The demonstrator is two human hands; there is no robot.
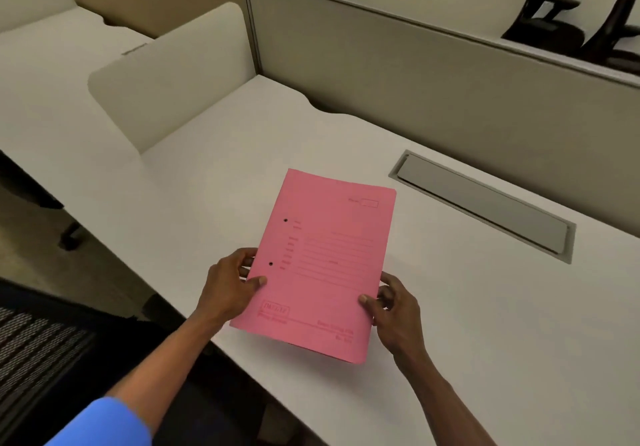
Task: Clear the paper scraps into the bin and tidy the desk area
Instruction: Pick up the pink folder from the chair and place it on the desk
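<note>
A pink paper folder (322, 265) with two punched holes on its left side is held just above the white desk (485, 324), near the front edge. My left hand (230, 284) grips its left edge, thumb on top. My right hand (394, 310) grips its lower right edge, thumb on the cover. No paper scraps or bin are in view.
A grey cable hatch (485, 205) is set into the desk at the back right. A grey partition wall (415, 75) runs behind the desk and a cream side divider (166, 78) stands at the left. A dark mesh chair (38, 359) is at the lower left.
</note>
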